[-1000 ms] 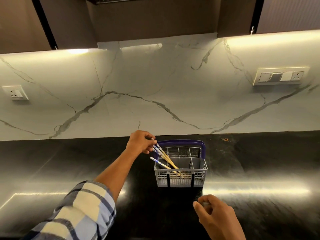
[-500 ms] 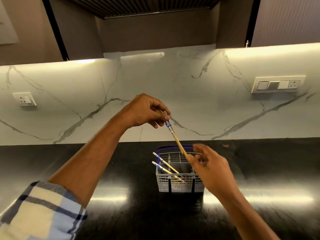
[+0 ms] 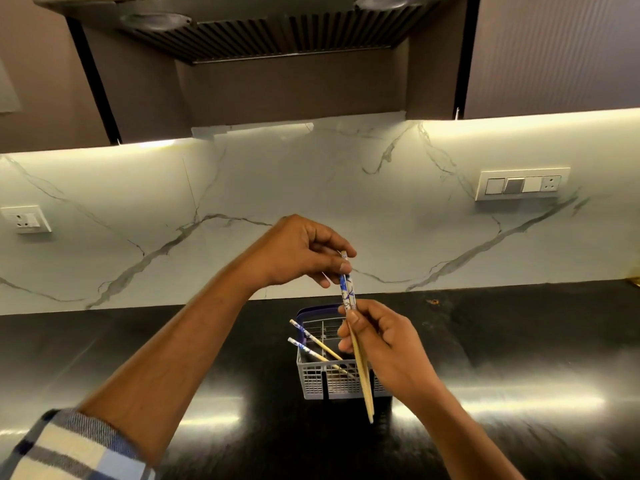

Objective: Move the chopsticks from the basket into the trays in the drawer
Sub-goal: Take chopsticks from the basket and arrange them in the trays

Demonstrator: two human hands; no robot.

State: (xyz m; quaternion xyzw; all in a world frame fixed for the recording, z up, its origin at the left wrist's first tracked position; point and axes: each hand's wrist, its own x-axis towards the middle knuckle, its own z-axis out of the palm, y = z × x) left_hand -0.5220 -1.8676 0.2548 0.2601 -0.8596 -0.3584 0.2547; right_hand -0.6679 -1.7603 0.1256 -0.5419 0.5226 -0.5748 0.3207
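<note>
Wooden chopsticks [image 3: 356, 344], blue-patterned at the top, hang nearly upright above the grey basket [image 3: 337, 379]. I see my left hand [image 3: 298, 252] pinching their top ends and my right hand [image 3: 381, 344] closed around the middle, tips pointing down toward me. Two more lean leftward in the basket. No drawer shows; the black counter [image 3: 138, 358] lies open around.

no readable text, labels or numbers
</note>
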